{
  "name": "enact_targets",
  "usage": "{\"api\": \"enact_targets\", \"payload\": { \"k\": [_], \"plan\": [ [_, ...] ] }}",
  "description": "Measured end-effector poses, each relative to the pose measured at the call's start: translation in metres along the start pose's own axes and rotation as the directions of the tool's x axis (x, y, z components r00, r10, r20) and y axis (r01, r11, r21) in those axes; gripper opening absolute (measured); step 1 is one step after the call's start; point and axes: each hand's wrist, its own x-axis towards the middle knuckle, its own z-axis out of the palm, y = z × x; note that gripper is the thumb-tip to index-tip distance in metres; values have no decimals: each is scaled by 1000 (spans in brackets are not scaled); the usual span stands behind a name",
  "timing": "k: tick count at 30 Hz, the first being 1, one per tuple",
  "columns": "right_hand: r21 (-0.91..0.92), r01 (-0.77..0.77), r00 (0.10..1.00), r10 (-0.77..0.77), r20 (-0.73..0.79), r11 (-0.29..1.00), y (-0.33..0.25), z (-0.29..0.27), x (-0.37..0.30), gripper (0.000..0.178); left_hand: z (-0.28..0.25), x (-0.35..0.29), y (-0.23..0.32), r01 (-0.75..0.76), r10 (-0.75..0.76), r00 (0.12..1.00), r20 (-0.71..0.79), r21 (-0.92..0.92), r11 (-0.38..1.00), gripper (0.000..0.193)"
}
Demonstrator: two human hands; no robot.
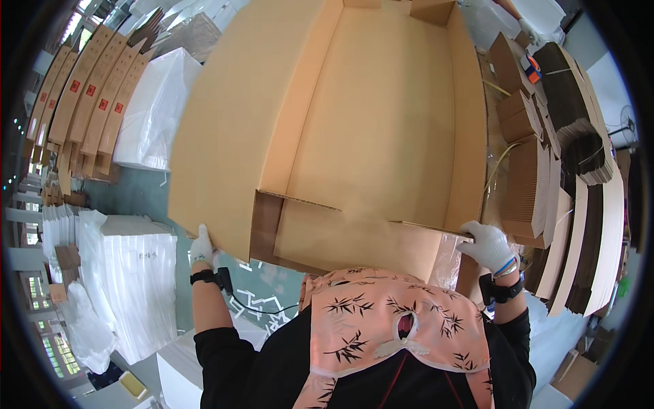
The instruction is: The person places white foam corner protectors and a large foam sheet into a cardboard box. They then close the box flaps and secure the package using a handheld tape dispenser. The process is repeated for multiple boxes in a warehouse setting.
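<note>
Open carton (381,123), probably light, bendable; best held by its edges. Right hand (488,247) (four o'clock): fingers curled on rim. Left hand (201,247) (eight o'clock): at flap (228,129), closure hidden.

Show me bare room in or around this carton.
The open cardboard carton has a bare bottom between its long walls. Left of its wide side flap, teal floor shows between two white wrapped stacks. Crowded: the right, with folded cardboard stacks, and the floor near the left hand, littered with white strips.
</note>
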Motion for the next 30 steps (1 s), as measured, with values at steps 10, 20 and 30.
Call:
{"api": "enact_targets", "payload": {
  "k": [10,20,30],
  "plan": [
    [504,135,883,128,-453,853,-80,-110,55,46,98,-74,110,-789,738,581,342,459,408,78],
    [172,112,989,-126,74,979,-232,91,218,45,114,-94,160,-783,616,622,483,387,486,92],
    [353,-90,887,-87,454,931,-263,122,222,47,140,-112,167,-734,646,676,354,402,547,75]
  ]
}}
